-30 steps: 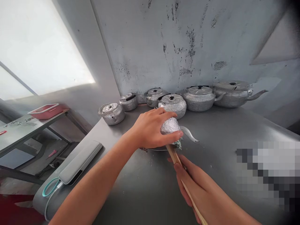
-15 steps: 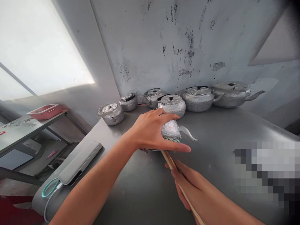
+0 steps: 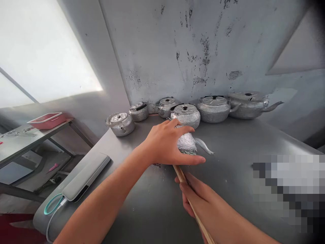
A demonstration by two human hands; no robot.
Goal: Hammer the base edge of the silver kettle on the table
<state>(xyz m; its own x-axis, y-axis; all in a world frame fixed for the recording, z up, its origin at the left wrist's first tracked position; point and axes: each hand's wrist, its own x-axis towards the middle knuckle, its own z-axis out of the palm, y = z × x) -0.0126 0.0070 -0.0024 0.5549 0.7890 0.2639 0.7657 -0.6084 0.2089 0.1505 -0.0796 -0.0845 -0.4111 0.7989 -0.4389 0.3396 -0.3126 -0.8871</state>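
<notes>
My left hand (image 3: pixel 172 142) is wrapped over a small dented silver kettle (image 3: pixel 187 141), its thumb stretched along the near side. The kettle's curved spout points right, and my hand hides much of its body. Below, my right hand (image 3: pixel 194 193) grips the wooden handle of a brush (image 3: pixel 179 173). The handle runs up under my left palm. A strip of pale green bristles (image 3: pixel 188 152) shows at the kettle's lower side, touching or very close to it.
On the grey table (image 3: pixel 142 210) several silver kettles (image 3: pixel 214 109) stand along the wall. A white power bank (image 3: pixel 86 178) with a cable lies at the left edge. Further left, a pink basket (image 3: pixel 48 121) sits on another table. A pixelated patch covers the right side.
My right hand and the brush handle have shifted slightly left and up. Less of the bristles shows. My left hand stays on the kettle.
</notes>
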